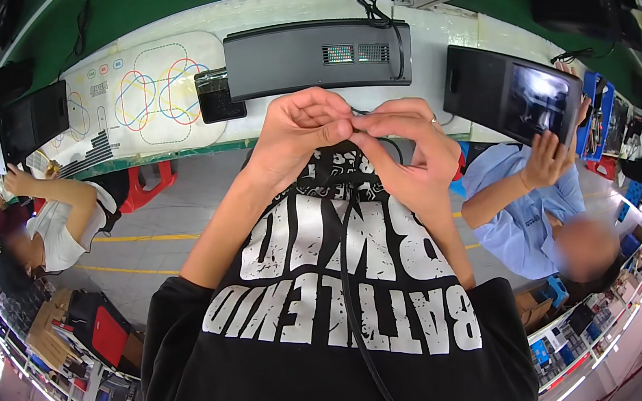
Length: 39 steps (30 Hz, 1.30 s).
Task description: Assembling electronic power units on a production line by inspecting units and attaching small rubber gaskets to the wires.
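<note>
My left hand (298, 134) and my right hand (411, 138) meet in front of my chest, thumbs and fingers pinched together tip to tip. Whatever lies between the fingertips is too small and hidden to name. A thin dark cord (391, 146) loops beside the right fingers; whether it is held, I cannot tell. Just beyond my hands, on the bench, lies a long dark grey device (276, 59) with two slotted windows. A black cable (392, 14) is bunched at its right end. Down my shirt front hangs another black cable (356, 318).
A black rectangular tray-like piece (221, 100) touches the device's left end. Further left on the bench (262, 131) is a printed mat (155, 129). To the right, a co-worker (516, 189) handles a glossy dark panel (541, 100); another person (66, 224) works at left, near a red stool (146, 184).
</note>
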Tool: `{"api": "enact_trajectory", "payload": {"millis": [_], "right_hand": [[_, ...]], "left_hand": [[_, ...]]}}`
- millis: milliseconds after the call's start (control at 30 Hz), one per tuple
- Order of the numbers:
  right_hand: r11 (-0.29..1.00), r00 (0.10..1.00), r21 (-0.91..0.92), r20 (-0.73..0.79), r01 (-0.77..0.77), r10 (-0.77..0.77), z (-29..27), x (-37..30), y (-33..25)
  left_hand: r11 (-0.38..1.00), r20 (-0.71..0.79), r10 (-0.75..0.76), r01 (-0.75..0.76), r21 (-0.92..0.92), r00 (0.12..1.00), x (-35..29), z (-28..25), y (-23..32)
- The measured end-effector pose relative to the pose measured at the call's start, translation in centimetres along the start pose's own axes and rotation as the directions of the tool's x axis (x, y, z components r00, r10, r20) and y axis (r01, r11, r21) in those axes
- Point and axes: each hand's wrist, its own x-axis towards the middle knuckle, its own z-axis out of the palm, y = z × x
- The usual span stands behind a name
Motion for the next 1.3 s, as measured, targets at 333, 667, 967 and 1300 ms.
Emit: {"api": "enact_trajectory", "payload": {"millis": [333, 667, 967, 1300], "right_hand": [[0.993, 0.99, 0.084, -0.109, -0.082, 0.091, 0.4, -0.8, 0.5], [0.949, 0.996, -0.302, 0.023, 0.094, -0.091, 0.4, -1.4, 1.2], [0.843, 0.996, -0.537, 0.086, 0.028, 0.022, -3.1, -3.9, 17.1], [0.732, 0.925, -0.636, 0.379, 0.244, 0.021, -3.0, -2.8, 17.4]], "left_hand": [[1.0, -0.046, -0.002, 0.001, -0.004, 0.999, 0.4, 0.5, -0.6], [0.985, -0.2, -0.041, 0.073, 0.153, 0.979, 0.3, 0.3, -2.0], [0.953, -0.351, -0.047, 0.147, 0.263, 0.935, 1.0, -3.4, -3.8], [0.968, -0.379, 0.014, 0.083, 0.239, 0.925, 0.2, -4.9, -4.1]]}}
